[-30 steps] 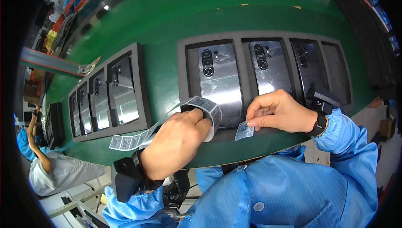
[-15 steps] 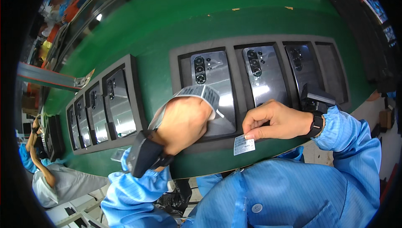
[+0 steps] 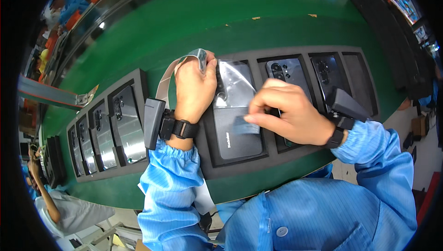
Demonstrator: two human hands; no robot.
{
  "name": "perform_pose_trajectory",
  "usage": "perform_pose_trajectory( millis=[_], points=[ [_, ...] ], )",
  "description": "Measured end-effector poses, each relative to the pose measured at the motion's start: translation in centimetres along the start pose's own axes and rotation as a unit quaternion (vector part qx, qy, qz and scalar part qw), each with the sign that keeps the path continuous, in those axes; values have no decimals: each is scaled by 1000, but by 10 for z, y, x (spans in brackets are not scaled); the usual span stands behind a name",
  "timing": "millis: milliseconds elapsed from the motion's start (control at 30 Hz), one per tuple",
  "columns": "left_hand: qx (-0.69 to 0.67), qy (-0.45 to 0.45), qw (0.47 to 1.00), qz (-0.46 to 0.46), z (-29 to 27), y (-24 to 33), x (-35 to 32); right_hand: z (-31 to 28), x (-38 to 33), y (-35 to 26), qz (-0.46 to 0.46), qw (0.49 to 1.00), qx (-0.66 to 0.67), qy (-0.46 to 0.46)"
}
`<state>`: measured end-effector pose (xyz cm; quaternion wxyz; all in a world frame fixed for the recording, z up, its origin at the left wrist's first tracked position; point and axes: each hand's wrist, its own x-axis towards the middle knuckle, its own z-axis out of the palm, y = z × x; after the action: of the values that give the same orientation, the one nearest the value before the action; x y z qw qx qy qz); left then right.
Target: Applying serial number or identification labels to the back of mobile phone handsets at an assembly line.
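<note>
A phone (image 3: 237, 147) lies back up in the large foam tray (image 3: 212, 168). Its lower half is bare and matte; a clear film (image 3: 235, 82) is folded up over its upper half. My left hand (image 3: 196, 85) is closed at the film's upper left edge, its fingertips partly hidden. A strip of labels (image 3: 164, 82) loops around this hand. My right hand (image 3: 286, 112) pinches a small printed label (image 3: 246, 125), blurred by motion, just over the bare part of the phone. The label's contact with the phone cannot be made out.
More phones (image 3: 286, 73) sit in the tray's slots to the right; its last slot (image 3: 357, 80) holds none. A second foam tray (image 3: 143, 89) with several phones stands left on the green table (image 3: 184, 29). Stacked black trays (image 3: 383, 34) stand far right. People work at far left.
My left hand has moved up and left, and the film is now lifted off the phone's lower half. My right hand has carried the label up and left over the phone.
</note>
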<state>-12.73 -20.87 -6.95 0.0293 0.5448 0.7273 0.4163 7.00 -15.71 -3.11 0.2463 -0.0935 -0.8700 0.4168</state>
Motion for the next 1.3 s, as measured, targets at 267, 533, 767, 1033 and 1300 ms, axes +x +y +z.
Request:
perform_pose_trajectory(
  millis=[267, 533, 767, 1033, 1300],
  points=[
    [-31, -1, 999, -13, 3, 1, 2, 23, 5, 28, -58, 988, -140, -9],
    [-36, 4, 999, -24, 2, -1, 0, 23, 6, 28, -53, 986, -156, -36],
    [-50, 20, 998, -9, 3, 0, 0, 23, 7, 26, -65, 986, -152, -29],
    [-70, 35, 997, -10, 4, 0, -1, 21, 7, 27, -65, 985, -157, -38],
    [-45, 0, 999, -27, 1, 1, -1, 21, 7, 27, -67, 985, -156, -40]
  ],
)
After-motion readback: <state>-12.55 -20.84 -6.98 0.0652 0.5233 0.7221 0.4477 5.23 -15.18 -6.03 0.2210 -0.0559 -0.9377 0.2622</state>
